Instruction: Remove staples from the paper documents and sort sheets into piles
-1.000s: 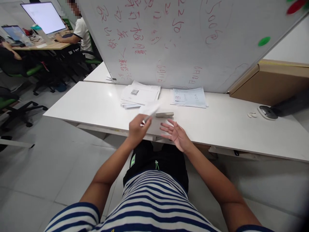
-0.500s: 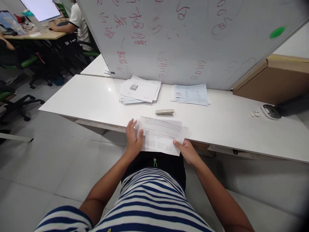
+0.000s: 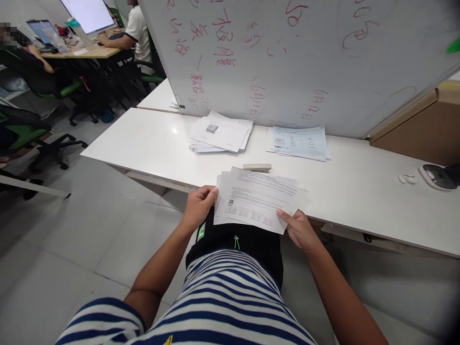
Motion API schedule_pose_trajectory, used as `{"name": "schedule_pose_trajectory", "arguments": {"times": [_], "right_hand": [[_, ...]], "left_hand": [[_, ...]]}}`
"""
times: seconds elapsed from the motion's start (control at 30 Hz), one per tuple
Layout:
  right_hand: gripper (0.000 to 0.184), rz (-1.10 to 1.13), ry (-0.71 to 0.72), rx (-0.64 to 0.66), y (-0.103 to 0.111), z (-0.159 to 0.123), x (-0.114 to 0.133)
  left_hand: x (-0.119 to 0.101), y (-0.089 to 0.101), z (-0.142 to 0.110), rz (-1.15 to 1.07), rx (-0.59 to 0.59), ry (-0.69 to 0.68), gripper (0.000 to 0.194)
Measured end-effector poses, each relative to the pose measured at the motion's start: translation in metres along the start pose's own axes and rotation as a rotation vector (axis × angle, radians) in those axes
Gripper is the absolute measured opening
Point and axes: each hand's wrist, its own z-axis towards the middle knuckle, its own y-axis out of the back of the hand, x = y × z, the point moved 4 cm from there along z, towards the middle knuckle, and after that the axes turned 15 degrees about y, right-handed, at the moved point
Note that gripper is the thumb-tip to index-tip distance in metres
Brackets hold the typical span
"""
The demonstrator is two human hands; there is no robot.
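Observation:
Several printed paper sheets (image 3: 257, 201), slightly fanned, are held over the front edge of the white desk. My right hand (image 3: 300, 227) grips their lower right corner, thumb on top. At the left edge my left hand (image 3: 199, 206) pinches the sheets between thumb and fingers. Just beyond the papers lies a pale stapler (image 3: 257, 167), partly hidden by them. Farther back on the desk rest a loose pile of white papers (image 3: 224, 134) on the left and a stack of light blue printed forms (image 3: 300, 142) on the right.
A whiteboard (image 3: 273, 57) with red writing stands behind the white desk (image 3: 151, 143). On the right are a computer mouse (image 3: 440, 176), a small white item (image 3: 406, 179) and a cardboard box (image 3: 413, 117). Two people sit at a desk with screens at the back left, near office chairs.
My left hand has gone from loose, spread fingers to a pinch on the sheets' left edge. The sheets are more fanned out. The camera view has shifted left.

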Motion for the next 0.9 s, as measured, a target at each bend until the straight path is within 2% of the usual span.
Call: {"name": "schedule_pose_trajectory", "arguments": {"times": [0.43, 0.67, 0.73, 0.8, 0.9], "right_hand": [[0.067, 0.039, -0.018, -0.017, -0.005, -0.004, -0.004], [0.066, 0.008, -0.034, -0.114, -0.001, -0.003, -0.007], [0.066, -0.001, -0.021, -0.129, 0.003, -0.003, -0.007], [0.066, -0.001, -0.009, -0.139, 0.008, -0.004, -0.008], [0.062, -0.014, 0.014, -0.158, 0.014, -0.006, -0.008]], "left_hand": [[-0.001, 0.001, 0.009, -0.137, -0.158, -0.019, 0.025], [-0.005, 0.008, 0.018, -0.147, -0.185, -0.049, 0.030], [-0.015, 0.019, 0.024, -0.129, -0.237, -0.096, 0.031], [-0.034, 0.032, 0.040, -0.088, -0.339, -0.202, 0.031], [-0.074, 0.050, 0.087, -0.040, -0.542, -0.454, 0.027]]}}
